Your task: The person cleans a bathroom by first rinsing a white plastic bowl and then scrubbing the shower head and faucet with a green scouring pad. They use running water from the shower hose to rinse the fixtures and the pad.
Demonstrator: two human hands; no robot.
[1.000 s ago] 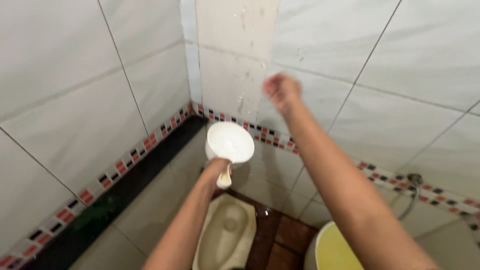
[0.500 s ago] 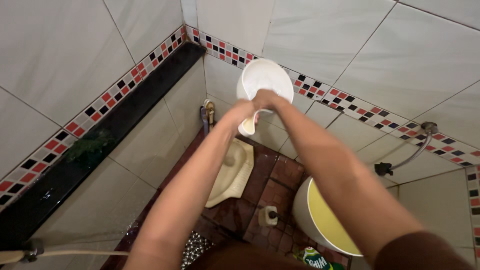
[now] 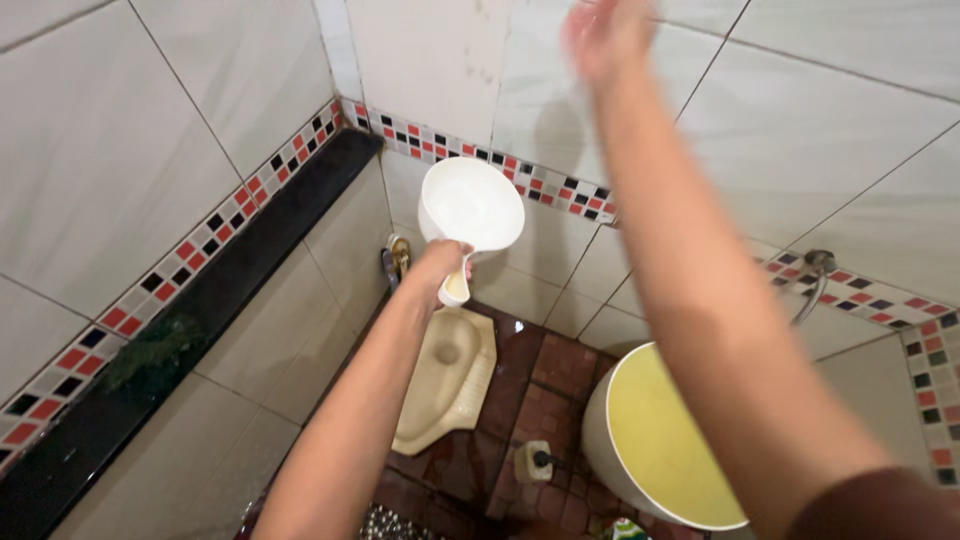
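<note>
Left hand: the left hand [image 3: 440, 262] is closed around the short handle of a round white plastic dipper [image 3: 470, 208], a little left of the picture's centre, at about 11 o'clock from it.
Dipper: it is held up in the air with its open bowl turned toward the camera; the bowl sits at 1 o'clock from the fist, in front of the tiled wall and its band of small red, black and white mosaic tiles [image 3: 520, 175].
Right hand: the right hand [image 3: 605, 35] is raised at 12 o'clock, close to the large pale wall tiles [image 3: 830, 130]; it is blurred, holds nothing that can be seen, and how far its fingers are spread cannot be told.
Below the dipper: a cream ceramic squat toilet pan [image 3: 445, 385] is set in the reddish-brown floor tiles [image 3: 545, 365], at 6 o'clock from the dipper.
Bucket: a white plastic bucket with a yellow inside [image 3: 655, 440] stands at 5 o'clock, partly behind the right forearm.
Ledge: a dark stone ledge [image 3: 200, 310] runs along the wall at 9 o'clock.
Tap: a metal wall tap [image 3: 818, 265] sticks out at 3 o'clock.
</note>
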